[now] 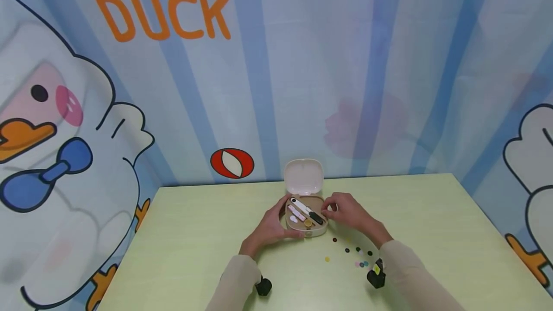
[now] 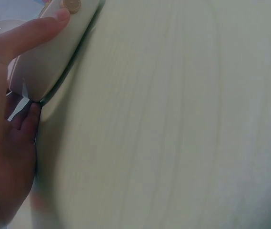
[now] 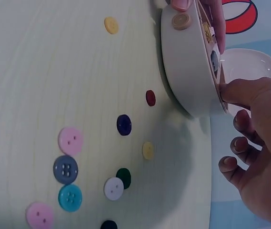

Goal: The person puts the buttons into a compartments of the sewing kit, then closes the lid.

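A small beige sewing box (image 1: 319,231) stands on the table, its lid (image 1: 304,176) raised at the back. My left hand (image 1: 271,223) grips the box's left side, the thumb along the front near the round clasp (image 2: 71,5) and the other fingers behind. Inside lie a slim white-and-black tool (image 1: 306,209), pale pink pieces (image 1: 296,213) and a small gold item (image 1: 308,223). My right hand (image 1: 345,211) is at the right rim, thumb and forefinger reaching just inside. Whatever may be between those fingertips is hidden. Its other fingers (image 3: 240,143) are loosely bent outside the box.
Loose buttons lie scattered right of and before the box, among them a yellow one (image 3: 111,25), a dark blue one (image 3: 124,125), a pink one (image 3: 70,140) and a turquoise one (image 3: 70,198). A printed curtain (image 1: 298,71) hangs behind the pale table (image 1: 194,239).
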`<state>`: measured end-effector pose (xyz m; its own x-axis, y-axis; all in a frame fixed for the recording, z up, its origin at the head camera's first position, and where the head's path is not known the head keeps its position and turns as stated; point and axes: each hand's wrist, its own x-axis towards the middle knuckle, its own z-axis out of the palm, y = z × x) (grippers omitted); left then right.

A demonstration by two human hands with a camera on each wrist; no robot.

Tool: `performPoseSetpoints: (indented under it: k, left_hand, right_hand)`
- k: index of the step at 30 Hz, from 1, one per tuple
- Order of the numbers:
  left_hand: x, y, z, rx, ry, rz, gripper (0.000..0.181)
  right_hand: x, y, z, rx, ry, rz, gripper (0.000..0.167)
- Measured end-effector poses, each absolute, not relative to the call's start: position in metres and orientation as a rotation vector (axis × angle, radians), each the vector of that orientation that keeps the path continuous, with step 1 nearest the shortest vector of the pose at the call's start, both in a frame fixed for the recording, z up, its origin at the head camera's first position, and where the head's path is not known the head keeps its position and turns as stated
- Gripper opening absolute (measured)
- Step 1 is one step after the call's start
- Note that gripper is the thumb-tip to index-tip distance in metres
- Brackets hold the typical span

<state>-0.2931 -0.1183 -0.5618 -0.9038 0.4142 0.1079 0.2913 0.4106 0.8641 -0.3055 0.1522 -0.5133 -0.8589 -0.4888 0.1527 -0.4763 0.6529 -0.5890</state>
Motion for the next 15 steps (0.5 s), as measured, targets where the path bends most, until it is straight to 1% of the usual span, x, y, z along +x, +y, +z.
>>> performPoseSetpoints:
  k: [5, 7, 15]
  left_hand:
    - [-0.292, -0.118, -0.562, 0.621, 2.531, 1.507, 0.117]
    - [-0.293, -0.118, -0.562, 0.619, 2.531, 1.503, 0.117]
    - [-0.295, -0.118, -0.565, 0.626, 2.523, 1.502, 0.117]
  right_hand:
    - [-0.305, 0.152, -0.516, -0.779, 2.874, -0.968, 0.003]
    - [-0.303, 0.153, -0.517, -0.761, 2.881, -0.973, 0.004]
    - [-0.294, 0.173, -0.527, -0.780, 2.842, -1.125, 0.032]
